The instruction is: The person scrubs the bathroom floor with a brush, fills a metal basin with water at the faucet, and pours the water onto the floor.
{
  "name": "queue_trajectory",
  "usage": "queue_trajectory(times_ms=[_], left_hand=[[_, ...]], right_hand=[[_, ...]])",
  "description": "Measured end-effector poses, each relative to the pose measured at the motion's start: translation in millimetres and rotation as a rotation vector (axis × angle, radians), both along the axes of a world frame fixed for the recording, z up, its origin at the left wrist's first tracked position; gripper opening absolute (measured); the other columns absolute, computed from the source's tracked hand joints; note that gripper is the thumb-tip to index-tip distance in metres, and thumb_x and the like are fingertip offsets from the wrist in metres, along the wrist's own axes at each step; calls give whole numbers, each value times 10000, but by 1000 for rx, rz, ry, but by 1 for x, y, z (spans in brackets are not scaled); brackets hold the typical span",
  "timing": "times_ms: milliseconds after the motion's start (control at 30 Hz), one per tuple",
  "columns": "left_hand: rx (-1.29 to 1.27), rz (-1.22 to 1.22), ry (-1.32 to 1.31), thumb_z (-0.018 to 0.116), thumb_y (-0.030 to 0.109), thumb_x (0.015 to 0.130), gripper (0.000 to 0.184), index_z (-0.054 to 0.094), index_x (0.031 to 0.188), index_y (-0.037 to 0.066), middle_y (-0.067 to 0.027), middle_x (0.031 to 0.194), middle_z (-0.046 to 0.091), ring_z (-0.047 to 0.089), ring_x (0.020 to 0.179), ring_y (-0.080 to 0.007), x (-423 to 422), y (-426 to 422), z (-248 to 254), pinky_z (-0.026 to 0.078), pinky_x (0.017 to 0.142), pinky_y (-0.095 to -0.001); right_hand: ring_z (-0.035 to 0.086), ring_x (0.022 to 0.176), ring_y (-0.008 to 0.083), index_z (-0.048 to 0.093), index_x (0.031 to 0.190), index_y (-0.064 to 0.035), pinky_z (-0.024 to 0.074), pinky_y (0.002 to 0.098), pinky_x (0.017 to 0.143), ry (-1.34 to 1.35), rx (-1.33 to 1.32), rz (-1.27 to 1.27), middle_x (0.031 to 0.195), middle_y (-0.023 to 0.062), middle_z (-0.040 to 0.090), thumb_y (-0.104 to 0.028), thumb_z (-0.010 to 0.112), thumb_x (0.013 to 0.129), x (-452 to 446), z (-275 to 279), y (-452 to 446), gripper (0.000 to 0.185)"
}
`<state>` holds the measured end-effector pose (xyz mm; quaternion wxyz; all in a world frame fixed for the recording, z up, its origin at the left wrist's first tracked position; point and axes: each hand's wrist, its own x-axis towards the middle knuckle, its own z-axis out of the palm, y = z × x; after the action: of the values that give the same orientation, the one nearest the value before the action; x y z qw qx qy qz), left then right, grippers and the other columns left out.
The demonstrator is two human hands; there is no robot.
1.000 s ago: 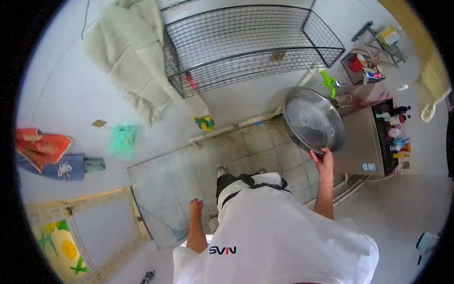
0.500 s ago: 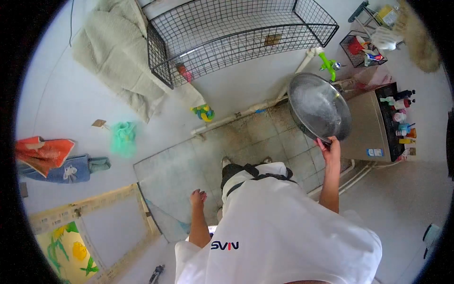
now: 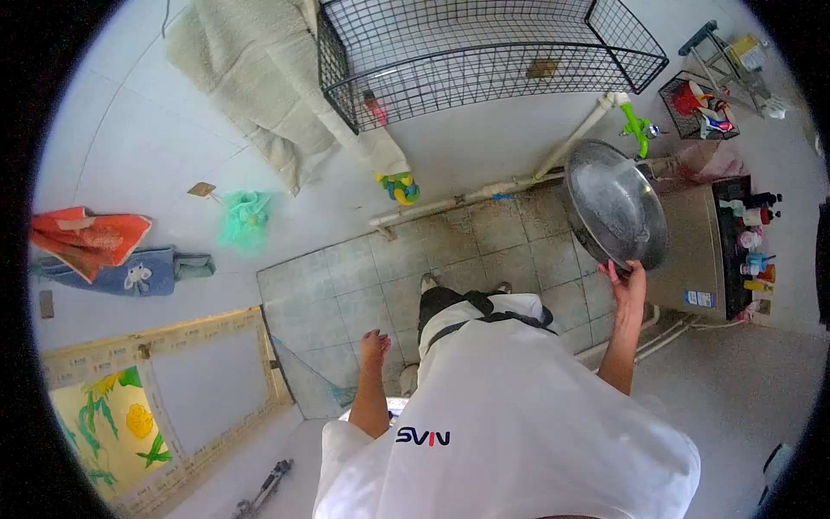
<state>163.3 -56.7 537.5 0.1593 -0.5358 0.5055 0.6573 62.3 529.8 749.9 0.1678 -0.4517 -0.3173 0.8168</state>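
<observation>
A large grey metal basin (image 3: 577, 227) is tilted beneath the bright green tap (image 3: 638, 131) near the right wall. A pale streak runs from the tap's mouth into it, and its inside looks wet and whitish. My right hand (image 3: 628, 284) grips the near rim, fingers on the edge. My left hand (image 3: 375, 345) hangs at my left side above the tiled floor (image 3: 346, 298), its fingers curled together, with nothing visible in them.
A black wire rack (image 3: 493, 65) juts from the wall ahead, a beige towel (image 3: 251, 78) beside it. Right of the basin stands a brown-grey cabinet-like appliance (image 3: 687, 251) with several bottles on top. Pipes (image 3: 475, 197) run along the wall's foot.
The whole view has shifted, so the surroundings sit further right. My right hand keeps its hold on the basin rim; my left hand still hangs at my side.
</observation>
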Motion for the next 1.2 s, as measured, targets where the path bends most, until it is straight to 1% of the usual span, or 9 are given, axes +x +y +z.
queue_trajectory(times_ms=[67,167,400,600,700,767,900,1000,1200], left_hand=[[-7,22,24,498,174,806,244,470,1002,31,-144,768,585,545,524,-194,-7,0,3,472,465,-305],[-10,-26,17,503,176,799,295,457,1049,26,-149,785,587,552,557,-206,-10,-4,6,476,493,-306],[-38,-7,8,506,180,795,303,443,1051,29,-148,771,581,550,544,-204,-15,-5,6,471,475,-318],[2,-29,-46,474,180,805,289,443,1054,38,-148,763,566,528,519,-211,-5,-24,-35,457,452,-323],[65,53,-58,474,175,804,288,444,1055,38,-145,761,559,526,523,-213,-7,-16,-11,456,456,-324],[54,20,-68,476,177,804,287,445,1056,43,-142,765,559,527,528,-213,-7,-16,-12,458,460,-324],[13,-13,-35,483,188,808,281,455,1053,54,-128,763,559,532,549,-211,-8,-11,-1,459,472,-319],[57,-39,16,493,193,807,270,468,1041,59,-122,769,568,537,561,-200,3,-22,-25,463,479,-322],[-37,-32,-12,489,187,818,301,465,1064,16,-130,808,586,556,573,-176,5,15,18,472,484,-287]], right_hand=[[529,772,362,405,830,66,543,477,715,36,32,41,928,206,484,-36,457,737,0,-3,3,147],[516,838,430,409,886,102,556,398,710,19,-90,9,987,216,470,-47,454,737,3,-11,12,215],[537,745,359,426,807,61,555,442,677,-40,53,2,921,199,489,-59,434,758,1,-4,1,129],[536,757,330,418,834,13,534,487,708,-15,37,-3,946,197,469,-73,457,748,3,-9,2,128],[526,799,336,405,858,25,534,487,707,26,53,9,967,195,456,-68,457,739,1,1,-7,160],[566,764,327,443,951,78,562,405,603,-33,57,-30,956,186,516,-77,445,736,-1,7,-10,265],[571,741,331,455,921,79,563,404,600,-20,103,11,933,184,522,-84,449,741,3,0,-5,244],[567,724,339,425,864,79,565,426,617,-61,76,6,929,200,503,-72,440,750,3,3,-2,190],[553,758,391,354,825,65,555,478,679,-23,2,60,1013,238,461,-38,422,761,5,-1,15,140]])
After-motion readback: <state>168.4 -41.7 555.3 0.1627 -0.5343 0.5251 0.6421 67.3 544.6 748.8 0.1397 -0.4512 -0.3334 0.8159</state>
